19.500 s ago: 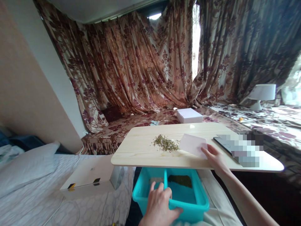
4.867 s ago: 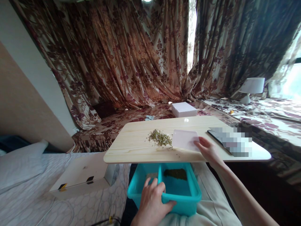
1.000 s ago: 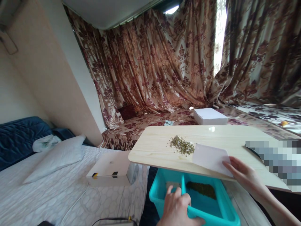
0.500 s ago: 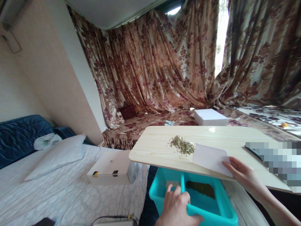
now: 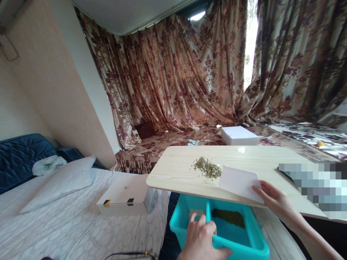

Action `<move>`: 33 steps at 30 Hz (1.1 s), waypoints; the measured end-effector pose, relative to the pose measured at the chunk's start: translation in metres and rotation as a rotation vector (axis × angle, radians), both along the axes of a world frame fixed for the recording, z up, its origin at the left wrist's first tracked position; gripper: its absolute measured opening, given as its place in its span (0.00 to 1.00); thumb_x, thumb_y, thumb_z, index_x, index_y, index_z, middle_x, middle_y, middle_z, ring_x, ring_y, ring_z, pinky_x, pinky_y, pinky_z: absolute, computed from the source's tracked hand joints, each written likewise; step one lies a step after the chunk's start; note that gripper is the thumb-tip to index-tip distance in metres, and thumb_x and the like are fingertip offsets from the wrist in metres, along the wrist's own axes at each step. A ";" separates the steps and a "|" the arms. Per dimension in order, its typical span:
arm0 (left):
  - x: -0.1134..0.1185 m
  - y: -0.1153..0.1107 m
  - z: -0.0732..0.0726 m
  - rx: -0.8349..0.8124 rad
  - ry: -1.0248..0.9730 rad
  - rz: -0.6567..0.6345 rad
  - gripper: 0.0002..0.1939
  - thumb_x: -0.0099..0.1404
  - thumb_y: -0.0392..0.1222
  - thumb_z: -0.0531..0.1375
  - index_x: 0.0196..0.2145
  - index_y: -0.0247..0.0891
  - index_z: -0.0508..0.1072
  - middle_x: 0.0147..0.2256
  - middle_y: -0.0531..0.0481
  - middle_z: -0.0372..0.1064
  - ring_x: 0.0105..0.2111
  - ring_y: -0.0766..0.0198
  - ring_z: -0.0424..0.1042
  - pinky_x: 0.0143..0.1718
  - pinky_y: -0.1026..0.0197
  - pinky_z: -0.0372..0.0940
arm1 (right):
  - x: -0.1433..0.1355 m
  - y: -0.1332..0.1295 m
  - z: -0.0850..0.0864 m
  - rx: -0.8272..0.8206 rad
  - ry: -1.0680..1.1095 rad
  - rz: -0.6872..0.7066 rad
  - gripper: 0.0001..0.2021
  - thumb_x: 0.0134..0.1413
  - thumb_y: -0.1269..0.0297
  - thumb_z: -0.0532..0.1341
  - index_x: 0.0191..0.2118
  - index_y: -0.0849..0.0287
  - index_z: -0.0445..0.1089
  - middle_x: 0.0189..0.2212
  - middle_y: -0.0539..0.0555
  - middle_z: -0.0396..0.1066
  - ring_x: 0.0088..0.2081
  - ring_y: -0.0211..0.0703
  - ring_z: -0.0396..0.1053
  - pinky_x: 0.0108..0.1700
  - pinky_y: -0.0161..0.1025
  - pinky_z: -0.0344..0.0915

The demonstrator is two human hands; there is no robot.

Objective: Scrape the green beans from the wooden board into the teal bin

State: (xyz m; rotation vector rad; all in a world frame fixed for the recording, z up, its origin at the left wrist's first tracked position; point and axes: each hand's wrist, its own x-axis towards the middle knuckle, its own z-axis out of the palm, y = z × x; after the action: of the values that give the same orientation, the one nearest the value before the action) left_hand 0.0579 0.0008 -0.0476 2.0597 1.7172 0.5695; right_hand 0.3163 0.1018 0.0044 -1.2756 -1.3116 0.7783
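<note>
With right hand [image 5: 279,198], holds white card [image 5: 240,182] narrowly between thumb and fingers, just beside loose green-brown bits [image 5: 207,168] on pale tabletop [image 5: 173,173]. With left hand [image 5: 199,238], grips teal bin [image 5: 245,246] at front rim, fingers curled inward. Appears divided: dark green matter [image 5: 229,217] inside right compartment, sizeable scattered pile outside. Cannot confirm as same material.

The tabletop [image 5: 173,171] under the right hand [image 5: 275,196] has a smooth, lightly glossy wood-grain finish. The white sheet [image 5: 238,182] in that hand is smooth and matt; paper or plastic is indeterminate. The divided bin [image 5: 244,245] at the left hand [image 5: 199,236] is smooth plastic. The curtains [image 5: 176,72] beyond both hands are satiny cloth.
</note>
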 end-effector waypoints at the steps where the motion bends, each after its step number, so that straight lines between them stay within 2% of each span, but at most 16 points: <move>1: 0.000 0.000 0.000 0.003 0.001 0.001 0.18 0.45 0.55 0.70 0.28 0.43 0.72 0.35 0.52 0.67 0.44 0.54 0.69 0.63 0.46 0.47 | 0.000 0.000 0.000 0.000 0.002 0.000 0.15 0.31 0.48 0.69 0.23 0.52 0.71 0.29 0.55 0.80 0.35 0.57 0.77 0.35 0.42 0.74; 9: 0.000 -0.001 0.002 0.021 0.010 0.006 0.18 0.45 0.55 0.70 0.28 0.44 0.72 0.34 0.53 0.67 0.42 0.54 0.70 0.63 0.46 0.48 | 0.001 0.003 -0.004 0.018 0.023 0.024 0.19 0.30 0.45 0.70 0.26 0.54 0.74 0.28 0.56 0.80 0.34 0.55 0.77 0.34 0.42 0.73; 15: 0.001 -0.001 0.003 0.043 0.021 0.000 0.16 0.45 0.52 0.71 0.27 0.43 0.71 0.32 0.53 0.67 0.42 0.55 0.70 0.62 0.49 0.50 | 0.002 0.003 -0.005 0.002 0.007 0.026 0.18 0.35 0.46 0.69 0.28 0.56 0.75 0.28 0.57 0.80 0.33 0.54 0.76 0.31 0.42 0.72; 18: 0.001 -0.001 0.003 0.051 0.025 -0.001 0.15 0.46 0.49 0.71 0.26 0.42 0.71 0.32 0.53 0.67 0.41 0.54 0.70 0.60 0.48 0.53 | 0.003 0.008 -0.006 0.020 0.007 -0.006 0.18 0.37 0.47 0.68 0.30 0.56 0.75 0.28 0.56 0.79 0.33 0.53 0.76 0.33 0.42 0.73; 21: 0.001 -0.002 0.003 0.058 0.029 0.000 0.15 0.46 0.49 0.71 0.26 0.43 0.70 0.32 0.53 0.67 0.41 0.54 0.70 0.60 0.47 0.53 | 0.008 0.012 -0.006 0.053 0.002 -0.083 0.16 0.36 0.48 0.66 0.27 0.55 0.73 0.26 0.55 0.79 0.30 0.52 0.76 0.30 0.42 0.72; 28: 0.002 -0.006 0.007 0.084 0.036 0.003 0.13 0.48 0.46 0.69 0.26 0.43 0.69 0.32 0.53 0.68 0.40 0.55 0.70 0.60 0.47 0.53 | 0.016 0.014 0.006 0.048 -0.005 -0.185 0.11 0.42 0.56 0.63 0.33 0.55 0.72 0.29 0.55 0.79 0.33 0.50 0.77 0.36 0.43 0.72; 33: 0.002 -0.007 0.012 0.096 0.038 0.003 0.13 0.48 0.45 0.70 0.25 0.42 0.68 0.30 0.54 0.66 0.39 0.55 0.70 0.58 0.49 0.54 | 0.014 0.025 0.008 0.047 -0.009 -0.210 0.08 0.43 0.59 0.61 0.32 0.54 0.71 0.30 0.55 0.79 0.34 0.49 0.77 0.34 0.41 0.72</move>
State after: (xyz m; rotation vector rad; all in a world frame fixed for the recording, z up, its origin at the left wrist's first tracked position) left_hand 0.0597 -0.0061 -0.0354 2.1477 1.7462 0.6289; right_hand 0.3306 0.1273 0.0120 -1.3545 -1.1738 0.5918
